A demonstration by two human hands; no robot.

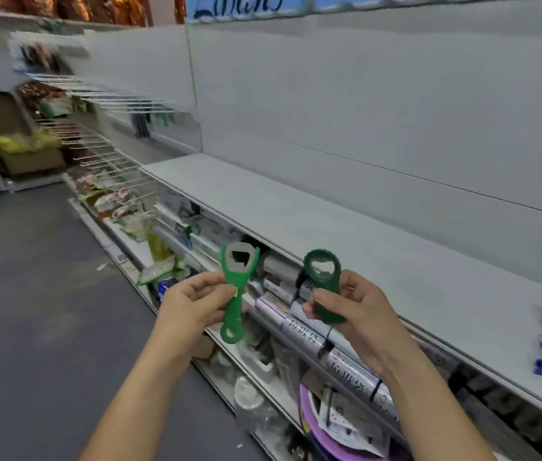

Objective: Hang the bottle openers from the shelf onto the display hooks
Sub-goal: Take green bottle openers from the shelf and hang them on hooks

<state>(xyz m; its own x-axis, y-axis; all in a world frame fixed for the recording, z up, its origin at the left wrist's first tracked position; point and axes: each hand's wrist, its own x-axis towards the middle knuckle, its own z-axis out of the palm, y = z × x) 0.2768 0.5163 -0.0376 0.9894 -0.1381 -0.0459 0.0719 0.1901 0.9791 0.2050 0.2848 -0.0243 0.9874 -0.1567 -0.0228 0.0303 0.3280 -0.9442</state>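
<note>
While your left hand (196, 304) pinches the light opener (233, 296) and your right hand (356, 314) grips the dark opener (324, 289) just before the shelf (329, 227), carry both to the hooks (113, 101) left of it — hole first.

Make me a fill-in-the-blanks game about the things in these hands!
1. The left hand holds the lighter bottle opener with its metal head pointing ____.
2. The right hand holds the darker bottle opener; both openers are coloured ____.
3. The wire display hooks stick out on the ____ side of the view.
4. Each hand holds ____ opener.
Missing words: up, green, left, one.
</note>
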